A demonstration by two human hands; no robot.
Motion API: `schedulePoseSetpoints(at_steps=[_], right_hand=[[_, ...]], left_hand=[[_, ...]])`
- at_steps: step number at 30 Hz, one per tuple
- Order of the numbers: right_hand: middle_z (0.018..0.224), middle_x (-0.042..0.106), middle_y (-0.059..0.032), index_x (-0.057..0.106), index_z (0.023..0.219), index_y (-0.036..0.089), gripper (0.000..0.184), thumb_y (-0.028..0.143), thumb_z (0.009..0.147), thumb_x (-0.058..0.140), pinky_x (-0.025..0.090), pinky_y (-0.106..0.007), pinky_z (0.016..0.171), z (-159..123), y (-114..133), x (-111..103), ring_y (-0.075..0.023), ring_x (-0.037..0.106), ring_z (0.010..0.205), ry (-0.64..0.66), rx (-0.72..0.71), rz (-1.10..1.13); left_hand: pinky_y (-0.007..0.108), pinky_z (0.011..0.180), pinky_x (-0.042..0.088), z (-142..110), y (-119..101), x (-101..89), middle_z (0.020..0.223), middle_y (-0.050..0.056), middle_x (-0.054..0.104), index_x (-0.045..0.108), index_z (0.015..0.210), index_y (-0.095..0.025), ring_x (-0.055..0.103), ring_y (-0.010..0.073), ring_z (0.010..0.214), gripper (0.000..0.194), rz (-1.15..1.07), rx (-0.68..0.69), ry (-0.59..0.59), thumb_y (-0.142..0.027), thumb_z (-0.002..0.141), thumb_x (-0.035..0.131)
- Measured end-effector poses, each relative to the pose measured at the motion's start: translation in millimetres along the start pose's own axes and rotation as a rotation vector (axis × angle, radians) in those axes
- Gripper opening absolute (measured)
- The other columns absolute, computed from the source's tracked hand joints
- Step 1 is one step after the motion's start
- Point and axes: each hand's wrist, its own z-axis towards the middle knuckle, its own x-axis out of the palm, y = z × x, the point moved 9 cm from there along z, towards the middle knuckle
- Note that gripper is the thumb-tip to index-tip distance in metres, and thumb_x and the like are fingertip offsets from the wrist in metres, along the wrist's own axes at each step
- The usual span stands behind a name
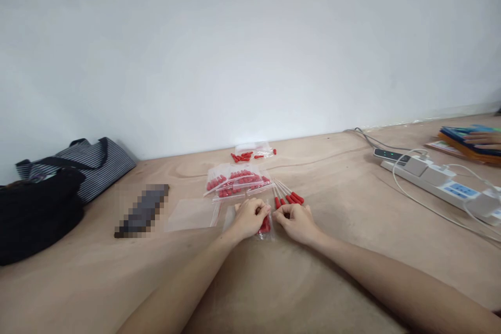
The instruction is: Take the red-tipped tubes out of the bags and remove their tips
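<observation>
L hand point(249, 217) pinching small clear bag point(265, 227) w/ red caps, flat on tabletop point(352, 229) btwn both hands | R hand point(296, 221) grip pressed on red-tipped sticks point(288, 195), just beside bag; sticks' long axis runs away toward wall, up-left | filled bags point(238, 181) right behind; L hand nearer them

Soft even daylight, faint shadows, slightly hazy, wide-angle stretch at edges, one pixelated patch

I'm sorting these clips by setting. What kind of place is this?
Probably a makeshift hand-packing bench, not a factory line: a bare plywood tabletop against a plain white wall, small clear zip bags of red caps, and a white power strip.
</observation>
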Motion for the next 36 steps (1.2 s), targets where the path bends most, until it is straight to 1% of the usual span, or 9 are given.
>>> schedulePoseSetpoints(at_steps=[4, 11, 17, 21, 24, 26, 29, 32, 36], right_hand=[[0.058, 0.062, 0.0051, 0.065, 0.063, 0.023, 0.032, 0.045, 0.076, 0.046, 0.026, -0.031, 0.078, -1, 3, -1, -0.0104, 0.051, 0.058, -0.001, -0.024, 0.041], [0.051, 0.055, 0.0059, 0.055, 0.054, 0.018, 0.028, 0.035, 0.075, 0.045, 0.028, -0.030, 0.077, 1, 2, -1, -0.0082, 0.046, 0.051, -0.050, -0.039, 0.018], [0.053, 0.056, 0.0055, 0.053, 0.054, 0.018, 0.023, 0.028, 0.072, 0.044, 0.029, -0.029, 0.074, 4, -4, -7, -0.0091, 0.047, 0.053, -0.066, 0.025, 0.013], [0.058, 0.061, 0.0046, 0.058, 0.056, 0.020, 0.030, 0.037, 0.076, 0.044, 0.028, -0.031, 0.077, 0, 2, -12, -0.0105, 0.051, 0.057, -0.076, -0.011, 0.001], [0.062, 0.063, 0.0047, 0.062, 0.058, 0.023, 0.033, 0.046, 0.076, 0.046, 0.028, -0.031, 0.078, -2, 7, -8, -0.0121, 0.054, 0.063, -0.023, -0.063, 0.012], [0.061, 0.063, 0.0049, 0.064, 0.060, 0.023, 0.033, 0.047, 0.075, 0.047, 0.029, -0.029, 0.077, -2, 7, -4, -0.0120, 0.054, 0.063, 0.020, -0.068, 0.035], [0.056, 0.060, 0.0056, 0.064, 0.059, 0.022, 0.029, 0.042, 0.075, 0.049, 0.032, -0.027, 0.072, 0, 3, 1, -0.0107, 0.052, 0.057, 0.065, -0.041, 0.062], [0.048, 0.052, 0.0067, 0.059, 0.054, 0.020, 0.029, 0.038, 0.074, 0.048, 0.033, -0.025, 0.065, 3, -2, 2, -0.0096, 0.047, 0.051, 0.070, 0.007, 0.081], [0.045, 0.047, 0.0064, 0.052, 0.049, 0.019, 0.029, 0.034, 0.073, 0.046, 0.033, -0.025, 0.066, 3, -7, 3, -0.0099, 0.046, 0.052, 0.040, 0.059, 0.095]], left_hand=[[0.029, 0.068, 0.030, -1, -2, 0.7, 0.065, -0.002, 0.057, 0.053, 0.059, -0.017, 0.050, 0.0147, 0.069, 0.030, -0.007, 0.012, 0.010, -0.030, 0.081, 0.038], [0.029, 0.067, 0.029, -1, -4, 2.5, 0.065, -0.002, 0.057, 0.052, 0.058, -0.017, 0.050, 0.0154, 0.071, 0.029, 0.005, 0.029, 0.010, -0.031, 0.081, 0.039], [0.032, 0.070, 0.030, -2, -5, 0.2, 0.069, 0.000, 0.059, 0.052, 0.058, -0.017, 0.051, 0.0177, 0.076, 0.028, 0.015, 0.028, 0.001, -0.028, 0.081, 0.039], [0.033, 0.074, 0.030, -4, -8, 0.1, 0.071, 0.000, 0.060, 0.053, 0.060, -0.018, 0.052, 0.0182, 0.078, 0.026, 0.013, 0.044, 0.003, -0.023, 0.080, 0.038], [0.033, 0.075, 0.030, -5, -9, 0.8, 0.073, 0.000, 0.062, 0.055, 0.063, -0.018, 0.052, 0.0180, 0.080, 0.021, 0.006, 0.049, 0.004, -0.021, 0.078, 0.041], [0.032, 0.074, 0.031, -5, -10, 1.1, 0.072, -0.001, 0.062, 0.055, 0.061, -0.018, 0.053, 0.0171, 0.077, 0.024, 0.002, 0.053, 0.004, -0.024, 0.078, 0.040], [0.029, 0.068, 0.032, -4, -10, 1.5, 0.067, -0.001, 0.060, 0.054, 0.057, -0.017, 0.052, 0.0147, 0.069, 0.030, -0.002, 0.063, 0.011, -0.028, 0.080, 0.037], [0.028, 0.065, 0.032, -3, -11, 1.6, 0.067, -0.001, 0.059, 0.053, 0.057, -0.017, 0.050, 0.0137, 0.068, 0.029, -0.002, 0.071, 0.015, -0.027, 0.079, 0.037], [0.029, 0.068, 0.030, -4, -12, 2.3, 0.068, -0.001, 0.058, 0.049, 0.056, -0.017, 0.050, 0.0142, 0.071, 0.026, 0.013, 0.073, 0.019, -0.023, 0.078, 0.036]])
